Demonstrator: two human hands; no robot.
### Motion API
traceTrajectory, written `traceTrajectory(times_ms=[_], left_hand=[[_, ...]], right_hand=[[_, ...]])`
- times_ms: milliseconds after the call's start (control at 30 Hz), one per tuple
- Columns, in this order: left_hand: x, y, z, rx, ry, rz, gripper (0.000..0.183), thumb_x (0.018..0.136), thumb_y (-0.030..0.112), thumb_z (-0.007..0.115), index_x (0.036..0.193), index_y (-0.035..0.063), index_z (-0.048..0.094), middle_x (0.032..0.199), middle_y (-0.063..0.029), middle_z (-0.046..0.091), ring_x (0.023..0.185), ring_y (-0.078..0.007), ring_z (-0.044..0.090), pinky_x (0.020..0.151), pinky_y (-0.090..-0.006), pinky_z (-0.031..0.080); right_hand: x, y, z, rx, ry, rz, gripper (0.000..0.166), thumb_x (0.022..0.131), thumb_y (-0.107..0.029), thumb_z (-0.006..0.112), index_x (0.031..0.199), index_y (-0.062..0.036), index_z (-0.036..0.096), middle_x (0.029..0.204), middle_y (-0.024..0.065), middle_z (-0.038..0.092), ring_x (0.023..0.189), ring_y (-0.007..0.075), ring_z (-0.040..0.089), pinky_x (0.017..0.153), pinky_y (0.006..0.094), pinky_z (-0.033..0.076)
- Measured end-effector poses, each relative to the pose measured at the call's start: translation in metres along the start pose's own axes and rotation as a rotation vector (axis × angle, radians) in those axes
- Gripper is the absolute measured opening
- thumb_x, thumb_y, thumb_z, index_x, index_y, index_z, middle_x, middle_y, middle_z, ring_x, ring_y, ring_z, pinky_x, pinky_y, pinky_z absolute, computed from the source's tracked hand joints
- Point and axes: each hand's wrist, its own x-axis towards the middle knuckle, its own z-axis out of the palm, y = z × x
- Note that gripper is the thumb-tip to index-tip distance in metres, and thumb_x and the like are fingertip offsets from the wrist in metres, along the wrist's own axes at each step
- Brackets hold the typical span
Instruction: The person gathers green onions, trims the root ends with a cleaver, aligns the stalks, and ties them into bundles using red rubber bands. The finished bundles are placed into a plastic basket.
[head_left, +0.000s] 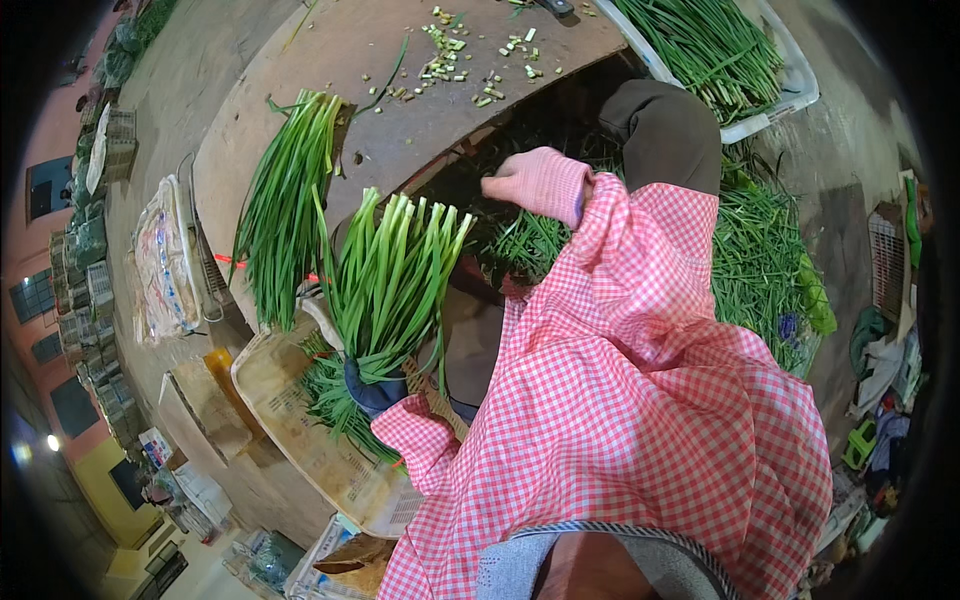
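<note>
My left hand, in a dark glove, grips a bunch of garlic chives by its leafy part; the pale cut stem ends point up toward the table. My right hand, in a pink knit glove with the fingertips bare, hangs over loose green leaves beside the table's edge. What its curled fingers may hold cannot be made out. Another bunch of chives lies on the wooden table, stem ends away from me. Short cut stem pieces are scattered there, near a knife handle.
A white plastic crate with chives stands at the upper right. A tan crate holding tied greens is at lower left. Leaf scraps are heaped right of my leg. A wooden box stands left of the tan crate.
</note>
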Motion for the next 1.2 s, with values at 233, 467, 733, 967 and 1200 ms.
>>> traceTrajectory(times_ms=[233, 467, 733, 967, 1200], left_hand=[[-0.005, 0.002, 0.003, 0.067, 0.211, 0.002, 0.045, 0.086, 0.026, 0.052, 0.124, 0.0026, 0.051, 0.124, -0.0162, 0.054, 0.111, -0.0333, 0.054, 0.096, -0.0481, 0.043], [0.011, -0.010, 0.000, 0.045, 0.094, -0.060, 0.044, 0.088, 0.028, 0.049, 0.125, 0.0029, 0.050, 0.126, -0.0160, 0.053, 0.114, -0.0337, 0.052, 0.098, -0.0497, 0.040], [0.000, -0.001, 0.002, 0.034, 0.149, -0.009, 0.046, 0.085, 0.026, 0.052, 0.125, 0.0028, 0.050, 0.126, -0.0166, 0.053, 0.115, -0.0344, 0.051, 0.100, -0.0496, 0.039], [0.004, -0.003, -0.002, 0.043, 0.140, -0.025, 0.045, 0.086, 0.027, 0.053, 0.124, 0.0030, 0.051, 0.125, -0.0164, 0.054, 0.112, -0.0344, 0.053, 0.098, -0.0500, 0.040], [0.001, -0.001, -0.011, 0.020, 0.118, -0.003, 0.046, 0.086, 0.027, 0.052, 0.125, 0.0025, 0.050, 0.125, -0.0169, 0.053, 0.113, -0.0348, 0.052, 0.097, -0.0503, 0.041]], right_hand=[[0.058, -0.068, 0.003, 0.202, 0.068, -0.011, 0.026, 0.085, -0.021, 0.047, 0.102, -0.0046, 0.059, 0.098, 0.0146, 0.063, 0.089, 0.0325, 0.063, 0.073, 0.0396, 0.052], [-0.011, 0.026, -0.008, 0.085, 0.370, 0.179, 0.011, 0.080, -0.012, 0.052, 0.087, -0.0066, 0.059, 0.083, 0.0133, 0.062, 0.075, 0.0304, 0.062, 0.064, 0.0357, 0.052], [0.000, -0.053, -0.022, 0.491, -0.221, 0.130, 0.025, 0.083, -0.029, 0.049, 0.099, -0.0140, 0.062, 0.084, 0.0115, 0.065, 0.076, 0.0267, 0.064, 0.068, 0.0355, 0.051], [0.003, -0.034, 0.028, 0.914, 0.086, 0.243, 0.021, 0.077, -0.021, 0.056, 0.083, -0.0026, 0.065, 0.067, 0.0061, 0.065, 0.062, 0.0153, 0.063, 0.062, 0.0278, 0.051], [-0.025, 0.019, 0.006, 0.040, 0.118, 0.055, 0.014, 0.081, -0.019, 0.053, 0.092, -0.0133, 0.059, 0.076, 0.0055, 0.060, 0.061, 0.0196, 0.061, 0.054, 0.0314, 0.049]])
